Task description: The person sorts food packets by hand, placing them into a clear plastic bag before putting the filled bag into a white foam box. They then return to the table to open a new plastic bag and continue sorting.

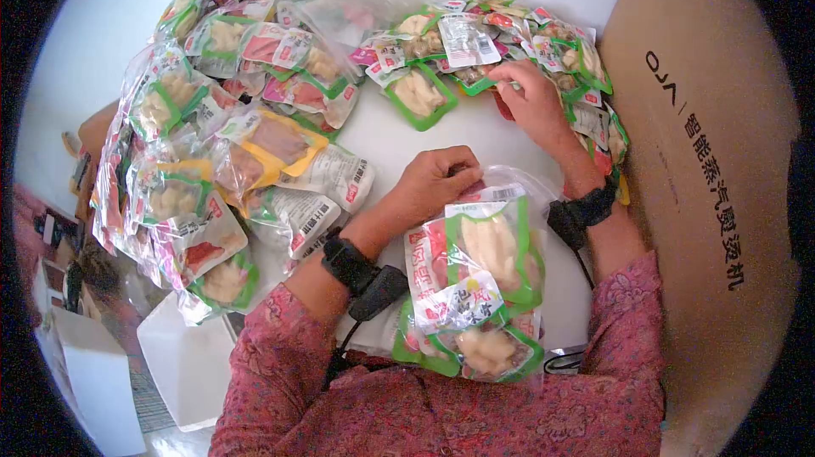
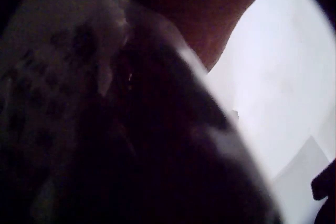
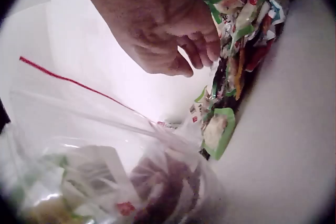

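In the head view the left hand has its fingers curled at the mouth of a clear plastic bag, pinching its edge. Inside that bag, against the person's front, lie green-edged pouches. The right hand reaches over the near edge of a pile of snack pouches, fingers loosely bent. The right wrist view shows this hand beside the pouch pile, nothing visibly gripped; whether the fingertips touch a pouch, I cannot tell. Dark, blurred plastic fills much of the left wrist view.
A large clear bag full of pouches stands at the left of the white table. A tall brown cardboard box borders the right side. White boxes stand low at the left.
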The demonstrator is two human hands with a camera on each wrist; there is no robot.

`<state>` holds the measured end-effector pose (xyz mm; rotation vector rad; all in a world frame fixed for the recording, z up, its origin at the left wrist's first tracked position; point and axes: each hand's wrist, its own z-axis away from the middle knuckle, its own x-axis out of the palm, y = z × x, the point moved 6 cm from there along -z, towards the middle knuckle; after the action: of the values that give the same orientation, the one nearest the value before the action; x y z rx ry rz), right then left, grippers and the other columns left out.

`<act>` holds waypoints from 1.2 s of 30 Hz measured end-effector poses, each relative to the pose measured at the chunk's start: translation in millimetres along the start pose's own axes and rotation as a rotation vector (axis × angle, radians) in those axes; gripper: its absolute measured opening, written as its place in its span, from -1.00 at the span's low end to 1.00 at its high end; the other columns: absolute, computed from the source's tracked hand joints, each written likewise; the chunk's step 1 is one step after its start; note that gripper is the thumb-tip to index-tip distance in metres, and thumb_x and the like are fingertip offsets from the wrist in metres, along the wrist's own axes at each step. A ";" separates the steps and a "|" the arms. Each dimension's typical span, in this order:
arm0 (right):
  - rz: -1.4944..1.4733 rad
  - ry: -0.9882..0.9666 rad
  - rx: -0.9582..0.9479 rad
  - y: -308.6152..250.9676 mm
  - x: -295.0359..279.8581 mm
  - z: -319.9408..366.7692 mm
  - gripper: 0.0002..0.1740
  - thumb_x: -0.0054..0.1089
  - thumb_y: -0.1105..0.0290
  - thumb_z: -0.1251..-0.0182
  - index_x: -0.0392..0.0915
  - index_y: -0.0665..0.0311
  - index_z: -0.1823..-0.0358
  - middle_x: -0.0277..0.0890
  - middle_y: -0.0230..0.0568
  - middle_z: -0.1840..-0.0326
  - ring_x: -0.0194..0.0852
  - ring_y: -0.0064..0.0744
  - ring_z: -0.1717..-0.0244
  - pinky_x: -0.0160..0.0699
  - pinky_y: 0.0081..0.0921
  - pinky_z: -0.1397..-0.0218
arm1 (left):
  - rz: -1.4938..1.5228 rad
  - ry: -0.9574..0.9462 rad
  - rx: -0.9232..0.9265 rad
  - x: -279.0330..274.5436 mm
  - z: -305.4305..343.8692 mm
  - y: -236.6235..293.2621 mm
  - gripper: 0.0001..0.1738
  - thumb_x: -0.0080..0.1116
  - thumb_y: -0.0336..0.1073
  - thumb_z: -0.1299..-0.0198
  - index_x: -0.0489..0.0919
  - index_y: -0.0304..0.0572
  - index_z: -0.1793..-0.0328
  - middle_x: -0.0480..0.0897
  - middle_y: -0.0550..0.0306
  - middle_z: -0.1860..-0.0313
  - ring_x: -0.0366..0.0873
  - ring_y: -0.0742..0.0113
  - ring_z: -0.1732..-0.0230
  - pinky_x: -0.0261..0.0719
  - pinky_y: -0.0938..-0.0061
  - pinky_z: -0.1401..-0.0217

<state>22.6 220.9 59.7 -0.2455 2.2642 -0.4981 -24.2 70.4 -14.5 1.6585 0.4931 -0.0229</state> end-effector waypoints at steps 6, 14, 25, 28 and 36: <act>0.378 -0.007 -0.194 -11.0 9.3 -0.7 -0.72 0.04 0.50 0.00 0.52 0.20 0.18 0.27 -0.03 -0.13 0.13 -0.04 -0.20 0.15 -0.18 -0.21 | 0.037 0.132 0.080 -5.5 -5.1 -4.4 -0.80 -0.03 -0.27 -0.21 0.45 -0.28 0.31 0.44 0.32 0.52 0.32 0.61 0.47 0.36 0.65 0.42; 0.747 -0.276 -0.383 -10.5 47.6 -36.3 -0.67 0.00 0.43 -0.04 0.50 0.19 0.10 0.21 -0.09 -0.20 0.02 -0.13 -0.29 0.08 -0.19 -0.23 | 0.183 0.244 0.107 -11.6 -7.2 -11.9 -0.83 -0.05 -0.27 -0.20 0.43 -0.23 0.30 0.32 0.37 0.58 0.22 0.60 0.55 0.26 0.64 0.51; -0.055 0.292 -0.025 -53.3 -44.9 -28.5 -0.76 -0.02 0.44 -0.19 0.53 0.28 0.14 0.51 -0.22 0.26 0.44 -0.45 0.24 0.37 -0.61 0.13 | 0.402 0.308 0.092 -19.7 -8.2 -5.3 -0.70 -0.02 -0.19 -0.18 0.38 -0.20 0.05 0.44 0.30 0.39 0.30 0.53 0.53 0.30 0.65 0.49; -0.389 0.098 0.282 -31.1 -29.0 -13.3 -0.78 -0.01 0.45 -0.21 0.53 0.29 0.15 0.49 -0.36 0.29 0.39 -0.67 0.32 0.37 -0.71 0.22 | 0.678 0.211 -0.006 -17.4 -2.7 -1.2 -0.59 -0.02 -0.09 -0.18 0.33 -0.16 -0.06 0.45 0.30 0.34 0.27 0.57 0.55 0.25 0.70 0.55; -1.224 0.088 0.439 -30.9 11.1 26.2 -0.56 0.02 0.24 -0.24 0.27 0.26 -0.10 0.41 -0.31 0.06 0.40 -0.52 0.12 0.46 -0.51 0.18 | 1.084 0.146 -0.059 -14.7 -4.5 -5.8 -0.69 0.09 -0.25 -0.13 0.38 -0.12 0.02 0.44 0.39 0.52 0.14 0.68 0.73 0.06 0.76 0.75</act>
<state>35.1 182.0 49.5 -1.4004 1.7769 -1.5975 -40.6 70.6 -14.8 1.6872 -0.3421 0.8994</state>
